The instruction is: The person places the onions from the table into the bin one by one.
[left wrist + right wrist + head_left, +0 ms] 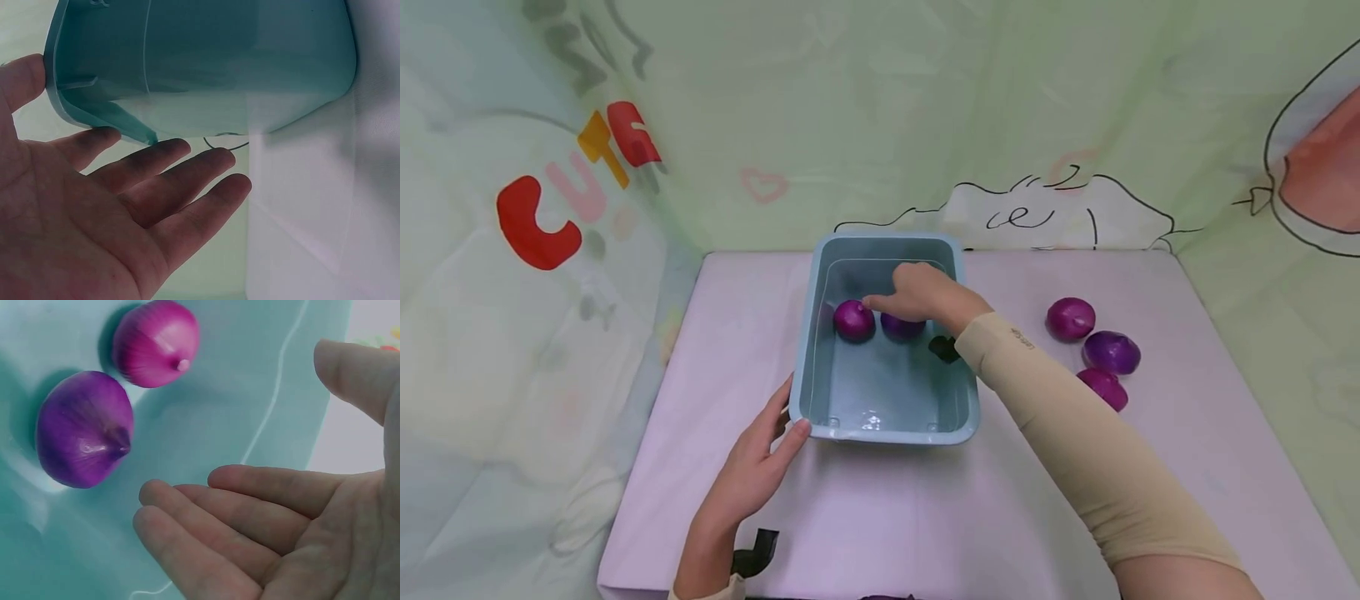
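A blue plastic basin point(886, 435) stands on the table and holds two onions. In the head view the magenta onion point(853, 322) lies left of the purple onion point(900, 330), which is partly hidden by my right hand point(921, 292). That hand hangs over the basin; in the right wrist view its fingers are extended, apart from both onions, with nothing in the palm. At the basin's near left corner, the thumb of my left hand point(751, 471) touches the rim. The left wrist view shows its other fingers loosely extended beside the outer wall, not curled round it.
Three more onions lie right of the basin: a magenta one point(1071, 319), a purple one point(1111, 352) and another magenta one point(1103, 389), partly covered by the right sleeve point(1075, 450). Printed cloth point(865, 117) hangs behind and beside the table point(880, 517).
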Tool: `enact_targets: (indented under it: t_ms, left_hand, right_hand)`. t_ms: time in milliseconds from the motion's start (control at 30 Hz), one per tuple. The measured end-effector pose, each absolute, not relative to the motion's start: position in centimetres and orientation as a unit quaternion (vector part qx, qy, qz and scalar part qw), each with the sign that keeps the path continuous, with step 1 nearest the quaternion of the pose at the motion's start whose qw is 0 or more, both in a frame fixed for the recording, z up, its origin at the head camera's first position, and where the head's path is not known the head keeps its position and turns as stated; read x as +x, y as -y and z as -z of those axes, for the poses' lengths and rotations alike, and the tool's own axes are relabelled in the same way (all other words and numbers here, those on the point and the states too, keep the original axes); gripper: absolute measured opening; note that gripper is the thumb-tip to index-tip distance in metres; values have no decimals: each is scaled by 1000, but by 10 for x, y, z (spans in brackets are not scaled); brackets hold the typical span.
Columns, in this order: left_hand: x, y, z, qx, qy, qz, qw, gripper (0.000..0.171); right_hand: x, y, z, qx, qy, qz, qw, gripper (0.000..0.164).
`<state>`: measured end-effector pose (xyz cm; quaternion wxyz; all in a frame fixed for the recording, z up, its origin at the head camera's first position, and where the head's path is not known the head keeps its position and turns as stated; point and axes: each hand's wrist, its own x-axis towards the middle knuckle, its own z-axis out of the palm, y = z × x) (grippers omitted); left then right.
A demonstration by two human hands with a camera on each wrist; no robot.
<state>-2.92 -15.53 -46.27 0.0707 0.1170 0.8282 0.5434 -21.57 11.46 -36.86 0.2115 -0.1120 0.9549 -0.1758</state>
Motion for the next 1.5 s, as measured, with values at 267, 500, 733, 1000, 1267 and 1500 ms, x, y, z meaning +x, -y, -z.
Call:
enact_targets:
  t_ms: [267,500,733,1000,1267,1500]
  left_hand:
    - [-28,155,461,111,-828,-545,77,68]
    - [-27,155,461,111,-830,-542,77,68]
    - [-28,155,460,114,-829,-542,76,68]
    - [-27,155,460,110,-830,-541,78,68]
    - [-27,154,460,107,-832,-538,78,68]
    - [-27,154,459,105,-833,-538,81,68]
  right_hand:
    - [-204,-121,360,-105,-950,219,197,57]
    - [-190,-129,354,-112,-945,243,189,58]
    - [-173,-140,340,-139,-937,278,157,61]
    - [-162,-150,328,-152,-934,291,140,74]
    - [-154,-159,318,-155,-934,295,129,75]
    - [-151,-171,315,-141,-933,313,111,73]
